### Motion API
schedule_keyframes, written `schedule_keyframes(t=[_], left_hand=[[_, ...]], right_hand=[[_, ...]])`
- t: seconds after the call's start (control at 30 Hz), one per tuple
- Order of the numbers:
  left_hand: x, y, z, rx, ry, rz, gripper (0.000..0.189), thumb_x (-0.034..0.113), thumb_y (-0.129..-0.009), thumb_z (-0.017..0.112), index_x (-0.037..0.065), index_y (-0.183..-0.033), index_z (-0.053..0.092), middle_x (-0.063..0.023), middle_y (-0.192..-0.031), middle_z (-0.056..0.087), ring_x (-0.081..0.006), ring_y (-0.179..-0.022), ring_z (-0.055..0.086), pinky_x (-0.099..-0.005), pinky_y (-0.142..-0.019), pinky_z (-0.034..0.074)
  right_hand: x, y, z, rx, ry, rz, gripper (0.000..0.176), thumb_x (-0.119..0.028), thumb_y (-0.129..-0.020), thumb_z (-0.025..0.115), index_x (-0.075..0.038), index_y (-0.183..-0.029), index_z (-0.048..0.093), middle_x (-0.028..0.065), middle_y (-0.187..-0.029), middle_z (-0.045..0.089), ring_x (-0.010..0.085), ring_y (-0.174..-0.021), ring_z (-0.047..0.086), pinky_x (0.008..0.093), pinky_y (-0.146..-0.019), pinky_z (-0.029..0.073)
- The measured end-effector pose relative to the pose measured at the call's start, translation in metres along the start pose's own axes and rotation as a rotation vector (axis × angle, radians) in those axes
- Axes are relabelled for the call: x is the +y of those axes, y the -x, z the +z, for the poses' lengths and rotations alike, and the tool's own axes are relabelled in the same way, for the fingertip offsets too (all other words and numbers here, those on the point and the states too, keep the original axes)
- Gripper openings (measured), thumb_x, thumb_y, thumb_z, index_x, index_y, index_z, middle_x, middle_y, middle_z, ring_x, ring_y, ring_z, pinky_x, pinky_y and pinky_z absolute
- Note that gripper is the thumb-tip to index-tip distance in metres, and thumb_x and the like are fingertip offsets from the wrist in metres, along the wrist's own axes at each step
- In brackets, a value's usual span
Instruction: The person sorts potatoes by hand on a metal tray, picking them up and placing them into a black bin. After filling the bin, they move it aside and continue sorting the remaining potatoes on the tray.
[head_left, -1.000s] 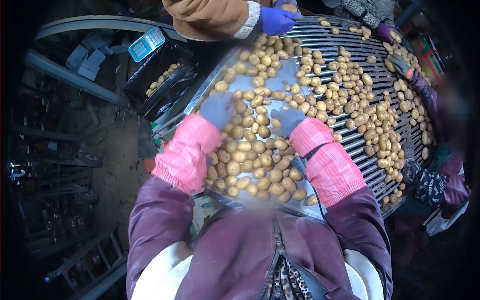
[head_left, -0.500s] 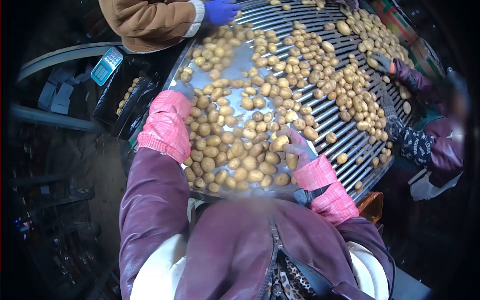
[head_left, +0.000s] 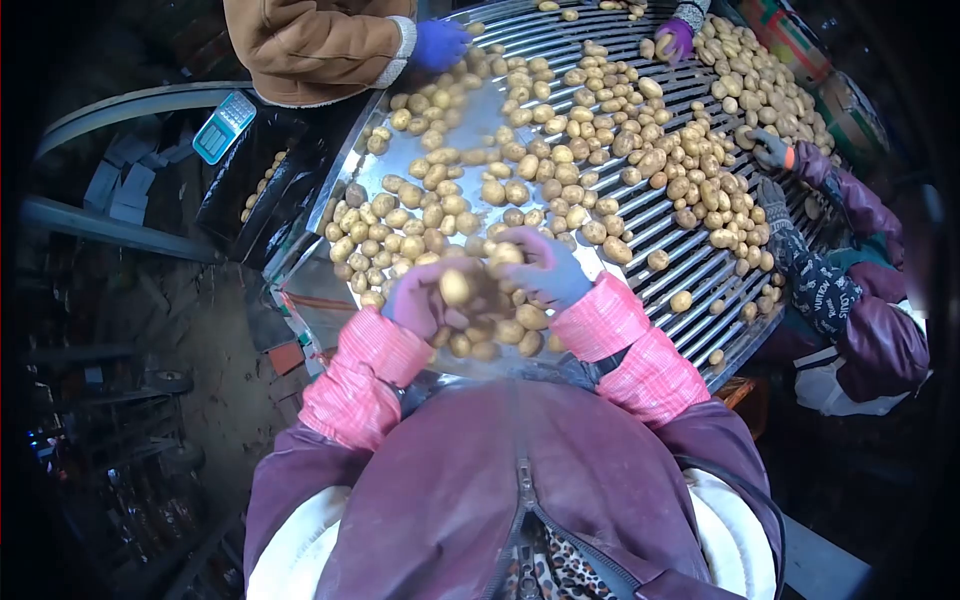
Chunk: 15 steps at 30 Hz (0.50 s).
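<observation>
Both my hands wear purple-and-grey gloves under pink cuffs and are close together over the near end of the sorting table. My left hand curls around a potato, which sits at its fingers. Held between the thumb and fingers of my right hand is another potato. Beneath and between the hands lie more potatoes, partly blurred and partly covered by the fingers. A loose layer of potatoes spreads over the metal sheet beyond my left hand.
Metal bars form a grate on the right, carrying many potatoes. A co-worker's blue glove is at the far left, a purple glove at the far edge, and a grey glove at right. A teal-framed scale stands left.
My left hand has come from the table's left side toward the middle. My right hand has shifted up and left. Potatoes at the near left have been displaced, and a purple-gloved hand shows at the far edge.
</observation>
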<state>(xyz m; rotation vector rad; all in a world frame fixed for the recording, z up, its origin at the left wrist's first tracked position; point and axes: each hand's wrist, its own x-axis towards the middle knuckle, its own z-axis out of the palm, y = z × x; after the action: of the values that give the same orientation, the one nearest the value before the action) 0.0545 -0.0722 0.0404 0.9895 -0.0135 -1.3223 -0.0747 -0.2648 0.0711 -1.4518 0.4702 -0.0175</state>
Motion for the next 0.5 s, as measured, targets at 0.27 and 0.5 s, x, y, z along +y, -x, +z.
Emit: schedule_keyframes(t=[0.27,0.5], left_hand=[[-0.025,0.022,0.034,-0.132,0.314,0.029,0.064,0.048,-0.096,0.043,0.003,-0.141,0.044,-0.0187,-0.129,0.059,-0.0353,-0.105,0.064,-0.0455,-0.085,0.055],[-0.04,0.024,-0.017,-0.5,0.776,-0.085,0.075,0.057,-0.093,0.042,-0.001,-0.141,0.043,-0.0275,-0.138,0.05,-0.0474,-0.116,0.056,-0.0522,-0.096,0.051]], right_hand=[[-0.022,0.003,0.063,-0.001,0.731,-0.8,0.03,-0.03,-0.082,0.066,-0.008,-0.103,0.065,0.012,-0.083,0.064,0.0327,-0.078,0.064,0.0446,-0.067,0.05],[0.012,-0.085,0.006,0.391,1.158,-0.7,0.034,-0.026,-0.084,0.064,-0.016,-0.116,0.062,0.0145,-0.117,0.058,0.035,-0.104,0.059,0.0485,-0.078,0.048]])
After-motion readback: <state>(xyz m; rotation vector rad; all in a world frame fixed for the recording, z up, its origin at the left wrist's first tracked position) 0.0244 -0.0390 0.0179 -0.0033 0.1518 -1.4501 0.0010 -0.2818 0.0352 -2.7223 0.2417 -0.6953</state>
